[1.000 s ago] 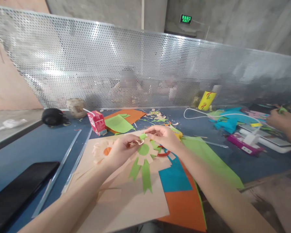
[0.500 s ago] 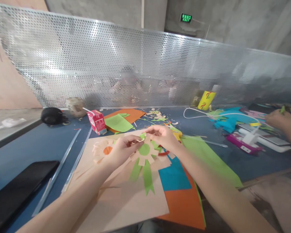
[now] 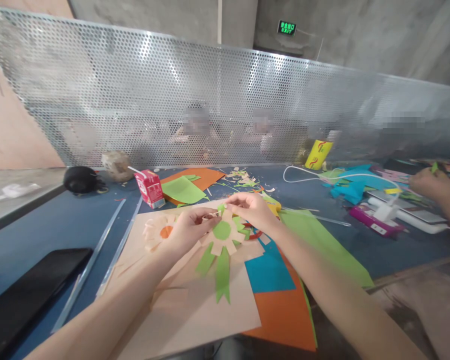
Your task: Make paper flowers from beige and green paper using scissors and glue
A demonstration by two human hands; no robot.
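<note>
We are holding a beige paper rosette with a green centre and green ribbon tails (image 3: 222,236) above the beige paper sheet (image 3: 195,305). Our left hand (image 3: 185,231) is pinching its rim; our right hand (image 3: 252,210) is gripping a small green scrap at its top. It looks light, floppy and easily torn, best held at the rim.

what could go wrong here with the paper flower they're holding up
1. Both hands, left hand and right hand, pinch the paper flower by its top edge above the table; the thin petals might tear or crease if the hands pull apart.
2. The green ribbon tails hang loose and could snag on the beige sheet below.
3. The red milk carton stands with its straw in, near the left arm; a bump might spill it onto the paper.
</note>
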